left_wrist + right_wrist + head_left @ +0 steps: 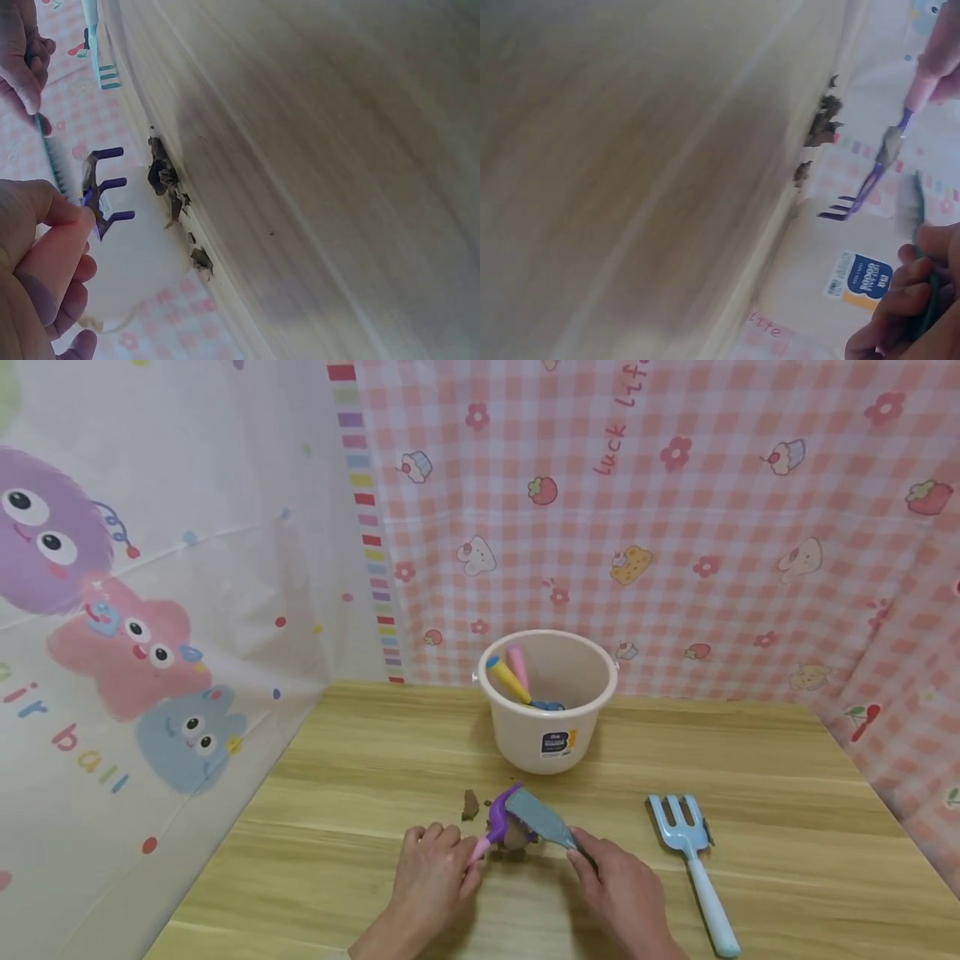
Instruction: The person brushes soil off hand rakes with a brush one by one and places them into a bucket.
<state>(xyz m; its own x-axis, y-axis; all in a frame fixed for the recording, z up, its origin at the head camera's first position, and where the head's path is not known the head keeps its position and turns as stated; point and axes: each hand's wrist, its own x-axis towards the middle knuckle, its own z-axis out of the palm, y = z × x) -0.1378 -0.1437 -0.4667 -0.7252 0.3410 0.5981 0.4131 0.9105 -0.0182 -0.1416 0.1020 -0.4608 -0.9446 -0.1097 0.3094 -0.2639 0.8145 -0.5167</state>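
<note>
My left hand (431, 870) grips the pink handle of a small purple hand rake (497, 818), held just over the table. Brown dirt clings to the rake's head, and its three tines show in the left wrist view. In my right hand (624, 887) is a teal brush (542, 818), its pale bristles (66, 174) turned toward the rake head. Head and bristles overlap in the head view. Below them, dark clumps of dirt (163, 171) lie on the wood, partly hidden by the tools in the head view. A separate brown piece (470, 804) sits to the left.
Behind the tools stands a cream bucket (517, 735) with a yellow handle (507, 679) and a pink handle (518, 667) sticking up inside. A light blue hand fork (684, 837) lies on the wooden table (360, 760) at right. Patterned cloths hang behind and at the sides.
</note>
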